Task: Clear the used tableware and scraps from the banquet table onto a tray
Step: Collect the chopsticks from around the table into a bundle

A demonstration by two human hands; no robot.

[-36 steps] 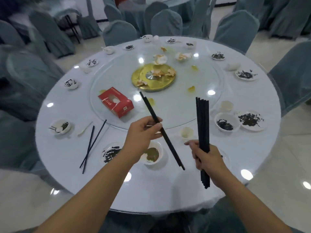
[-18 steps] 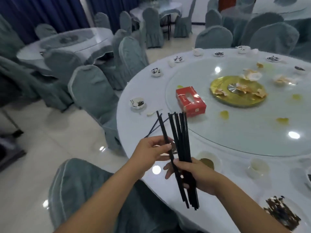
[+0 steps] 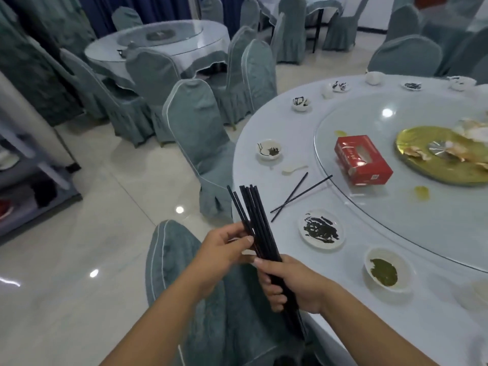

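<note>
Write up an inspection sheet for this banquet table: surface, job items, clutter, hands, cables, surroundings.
Surface: round white table with a glass turntable; yellow spills on the glass.
Job's things: chopstick bundle held in both hands; two loose chopsticks crossed on the table; white spoon; plate and small bowl with dark scraps; sauce bowl; gold platter with scraps. No tray in view.
Clutter: red tissue box on the turntable.
Hands: left hand pinches the bundle's left edge; right hand grips it lower down.
Cables: nothing seen.
Surroundings: covered chairs, second round table, grey shelf unit at left.
</note>
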